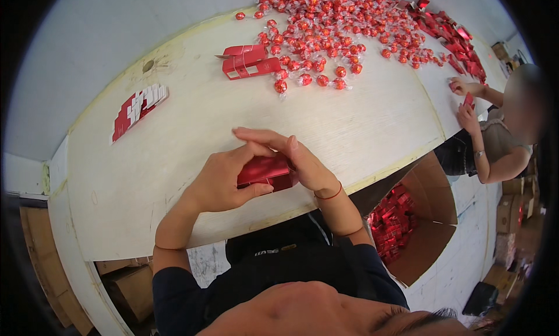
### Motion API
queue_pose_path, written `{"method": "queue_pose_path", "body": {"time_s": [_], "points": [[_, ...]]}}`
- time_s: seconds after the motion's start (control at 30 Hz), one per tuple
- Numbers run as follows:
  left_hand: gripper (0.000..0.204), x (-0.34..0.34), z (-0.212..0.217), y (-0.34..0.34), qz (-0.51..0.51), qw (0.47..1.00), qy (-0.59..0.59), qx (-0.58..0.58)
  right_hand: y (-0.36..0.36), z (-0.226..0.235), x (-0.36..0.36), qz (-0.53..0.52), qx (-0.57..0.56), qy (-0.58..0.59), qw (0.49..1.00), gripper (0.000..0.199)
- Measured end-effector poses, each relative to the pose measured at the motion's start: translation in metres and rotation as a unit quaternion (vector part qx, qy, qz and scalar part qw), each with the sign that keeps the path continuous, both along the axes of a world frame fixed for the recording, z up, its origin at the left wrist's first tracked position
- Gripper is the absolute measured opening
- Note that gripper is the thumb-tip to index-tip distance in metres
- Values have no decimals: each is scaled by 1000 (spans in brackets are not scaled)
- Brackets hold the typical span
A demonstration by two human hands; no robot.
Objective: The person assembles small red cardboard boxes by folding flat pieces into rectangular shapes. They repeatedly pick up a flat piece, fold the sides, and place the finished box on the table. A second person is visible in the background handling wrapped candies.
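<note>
A small red cardboard box (265,172) is between my two hands, above the near part of the white table. My left hand (218,179) is closed around the box's left end, its thumb along the near side. My right hand (305,164) cups the right end with the palm against it, its fingers stretched across behind the box toward my left fingers. The hands partly hide the box's ends and far side. Farther off stand red boxes (249,65) with a raised flap, beside a large heap of red-wrapped candies (326,33) with clear twisted ends.
Flat red-and-white cartons (137,110) lie fanned at the left of the table (192,109). Red boxes (460,42) are piled at the far right. Below the table's edge, a large cardboard carton (431,237) holds many red boxes. A co-worker (495,138) at the right handles a red piece.
</note>
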State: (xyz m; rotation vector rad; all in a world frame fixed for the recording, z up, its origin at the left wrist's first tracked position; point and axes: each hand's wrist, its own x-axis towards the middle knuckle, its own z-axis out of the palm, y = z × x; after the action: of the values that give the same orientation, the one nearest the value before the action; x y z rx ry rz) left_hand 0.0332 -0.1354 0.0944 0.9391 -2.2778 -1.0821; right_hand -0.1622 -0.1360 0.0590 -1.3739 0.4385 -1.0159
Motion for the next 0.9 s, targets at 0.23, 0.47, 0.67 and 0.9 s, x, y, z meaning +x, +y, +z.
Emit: {"method": "queue_pose_path", "body": {"time_s": [0.23,0.47,0.67,0.9], "points": [[45,3,4,4,-22,998,-33,-39,-3,-4,3,43,8,10,999,91],[47,-3,-4,3,-90,994,-27,-54,2,-2,7,-38,14,-23,999,94],[47,-8,-15,3,-85,996,-17,-26,-1,-2,4,1,-36,-3,999,89],[54,-11,-15,9,-12,997,-34,-74,-6,-10,8,-66,-44,-9,997,88]]}}
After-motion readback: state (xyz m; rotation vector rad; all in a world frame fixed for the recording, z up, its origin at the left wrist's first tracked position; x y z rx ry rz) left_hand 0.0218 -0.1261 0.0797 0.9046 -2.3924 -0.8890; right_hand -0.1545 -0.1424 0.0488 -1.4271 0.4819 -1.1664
